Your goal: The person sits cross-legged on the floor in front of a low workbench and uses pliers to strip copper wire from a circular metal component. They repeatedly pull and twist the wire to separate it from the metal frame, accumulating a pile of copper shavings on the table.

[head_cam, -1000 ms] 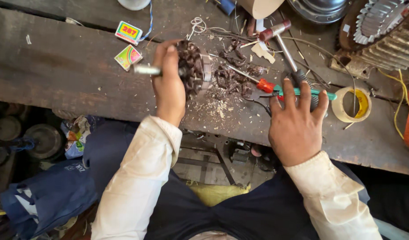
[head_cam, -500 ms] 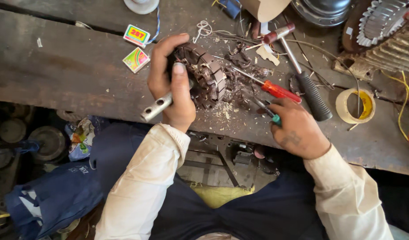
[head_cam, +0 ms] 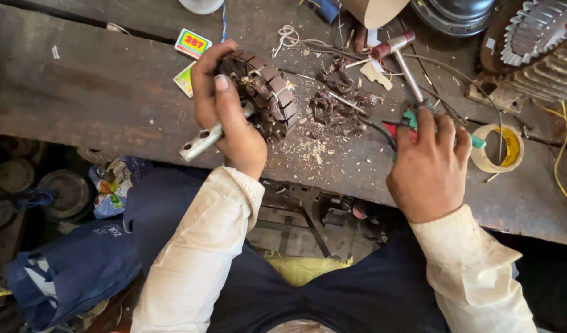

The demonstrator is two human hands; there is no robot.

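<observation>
- We see the left hand [head_cam: 225, 117] wrapped around a dark, slotted motor armature with a steel shaft [head_cam: 258, 92], fingers curled over its top and thumb along the front; it is lifted at a tilt over the worn wooden bench [head_cam: 98, 92].
- The right hand [head_cam: 428, 163] lies palm down on the bench with fingers together, covering a green-handled tool [head_cam: 477, 141] and a red-handled screwdriver [head_cam: 388, 127]; we cannot tell whether it grips either.
- Between the hands lie clumps of dark stripped winding wire [head_cam: 332, 111] and pale shavings.
- A black-gripped steel hammer [head_cam: 402, 57] lies just beyond the right hand, and a roll of tan tape [head_cam: 498, 148] sits just beside it.
</observation>
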